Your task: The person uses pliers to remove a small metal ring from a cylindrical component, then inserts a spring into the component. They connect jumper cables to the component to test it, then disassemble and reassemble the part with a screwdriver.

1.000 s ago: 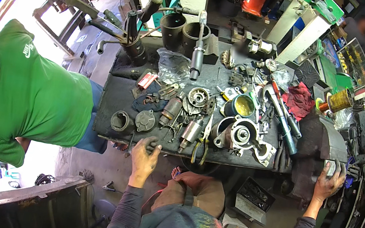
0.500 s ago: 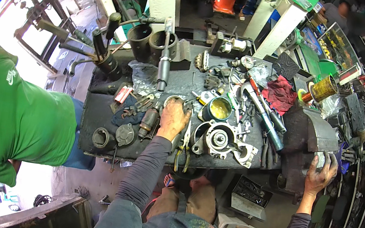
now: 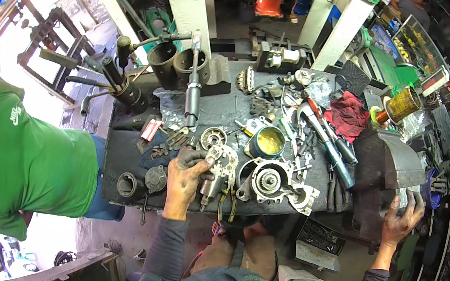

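Observation:
My left hand (image 3: 183, 184) is closed on a silvery metal casting (image 3: 223, 162) with holes and lobes, held above the bench's front part. A greyish cylinder (image 3: 210, 187) shows just below the casting; whether the two are joined I cannot tell. Pliers with yellow and black handles (image 3: 233, 207) lie partly hidden behind them. Beyond the casting sits a round metal ring part (image 3: 214, 137). To its right is an open gear housing (image 3: 269, 181), with a can of yellowish grease (image 3: 269, 141) behind it. My right hand (image 3: 401, 221) rests, fingers apart, against a dark metal block (image 3: 381, 187).
Wrenches and a long blue-grey tool (image 3: 338, 168) crowd the bench's right side near a red cloth (image 3: 347, 117). Metal cylinders (image 3: 162, 61) stand at the back left. A person in a green shirt (image 3: 40, 171) stands close on the left. A toolbox (image 3: 319, 244) is below.
My left hand has come off the round ring part, moved nearer and left, and now holds the silvery casting. The cylinder now shows right of that hand. My right hand stays at the dark block.

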Tool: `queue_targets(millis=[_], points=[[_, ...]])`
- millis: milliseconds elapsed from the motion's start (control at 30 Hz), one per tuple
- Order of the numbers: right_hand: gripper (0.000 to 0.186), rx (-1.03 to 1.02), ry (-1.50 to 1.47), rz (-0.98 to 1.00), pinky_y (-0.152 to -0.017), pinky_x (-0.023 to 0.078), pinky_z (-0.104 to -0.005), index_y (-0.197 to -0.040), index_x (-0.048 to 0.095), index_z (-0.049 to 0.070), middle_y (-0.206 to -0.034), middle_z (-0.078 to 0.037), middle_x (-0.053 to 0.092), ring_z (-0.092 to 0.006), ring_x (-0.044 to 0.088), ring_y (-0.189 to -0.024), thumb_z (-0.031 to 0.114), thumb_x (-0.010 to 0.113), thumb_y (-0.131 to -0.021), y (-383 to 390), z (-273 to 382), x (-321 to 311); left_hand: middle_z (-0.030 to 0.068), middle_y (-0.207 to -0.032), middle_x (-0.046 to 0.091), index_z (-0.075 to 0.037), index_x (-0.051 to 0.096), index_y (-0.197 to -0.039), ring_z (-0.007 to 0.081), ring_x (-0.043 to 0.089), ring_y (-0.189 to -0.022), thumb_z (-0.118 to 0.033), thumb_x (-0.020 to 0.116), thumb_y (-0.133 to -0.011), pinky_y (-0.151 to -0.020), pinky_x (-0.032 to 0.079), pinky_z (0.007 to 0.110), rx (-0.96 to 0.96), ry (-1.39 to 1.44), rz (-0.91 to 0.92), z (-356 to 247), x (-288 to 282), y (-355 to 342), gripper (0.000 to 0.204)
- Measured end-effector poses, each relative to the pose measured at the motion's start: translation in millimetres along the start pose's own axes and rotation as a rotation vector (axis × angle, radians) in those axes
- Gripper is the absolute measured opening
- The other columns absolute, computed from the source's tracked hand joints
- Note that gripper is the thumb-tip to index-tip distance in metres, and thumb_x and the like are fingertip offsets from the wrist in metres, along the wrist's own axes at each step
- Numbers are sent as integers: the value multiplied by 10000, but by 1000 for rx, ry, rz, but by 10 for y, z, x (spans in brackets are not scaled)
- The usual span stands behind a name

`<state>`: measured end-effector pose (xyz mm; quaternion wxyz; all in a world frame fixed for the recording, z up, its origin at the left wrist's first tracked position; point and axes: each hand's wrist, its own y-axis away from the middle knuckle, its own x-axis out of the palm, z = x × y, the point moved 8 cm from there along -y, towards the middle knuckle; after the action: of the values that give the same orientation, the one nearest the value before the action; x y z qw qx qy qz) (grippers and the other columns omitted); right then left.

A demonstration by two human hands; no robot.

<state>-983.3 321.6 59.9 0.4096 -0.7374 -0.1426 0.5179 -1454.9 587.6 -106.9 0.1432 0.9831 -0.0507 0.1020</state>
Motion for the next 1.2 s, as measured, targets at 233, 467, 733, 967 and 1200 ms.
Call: queue_targets(millis=[233,467,733,967,1200], points=[[349,-3,-7,43,-1036,436,-485,-1210,702,29,-1282,-163,609,-366,555,-1216,285,693,-973,17,-41,50,125,-905,731,92,691,-1072,175,713,-709,-37,715,-869,-646,618,301,-169,403,143,-368,36,749,241],[360,-19,-4,19,-1025,446,-483,-1201,711,37,-1276,-169,615,-369,573,-1192,329,677,-994,12,-45,53,225,-1052,732,121,627,-1132,275,759,-917,-9,652,-880,-849,653,433,-235,642,291,-474,104,939,285],[331,0,4,34,-1019,450,-482,-1195,718,51,-1260,-167,627,-367,580,-1184,311,670,-997,5,-50,56,144,-986,732,88,652,-1136,191,729,-854,-54,697,-878,-802,615,326,-322,651,338,-435,227,1061,298],[347,-5,8,29,-1024,452,-483,-1184,722,42,-1262,-177,628,-372,582,-1183,326,671,-991,-3,-36,49,269,-1075,715,142,602,-1137,332,752,-944,-49,645,-840,-904,627,476,-376,716,382,-359,297,1083,356],[358,-31,16,22,-1018,462,-480,-1176,723,32,-1253,-185,629,-373,589,-1178,333,674,-988,9,-54,56,219,-1028,716,136,608,-1147,266,731,-890,-70,682,-848,-854,612,398,-424,685,407,-371,414,1132,371]])
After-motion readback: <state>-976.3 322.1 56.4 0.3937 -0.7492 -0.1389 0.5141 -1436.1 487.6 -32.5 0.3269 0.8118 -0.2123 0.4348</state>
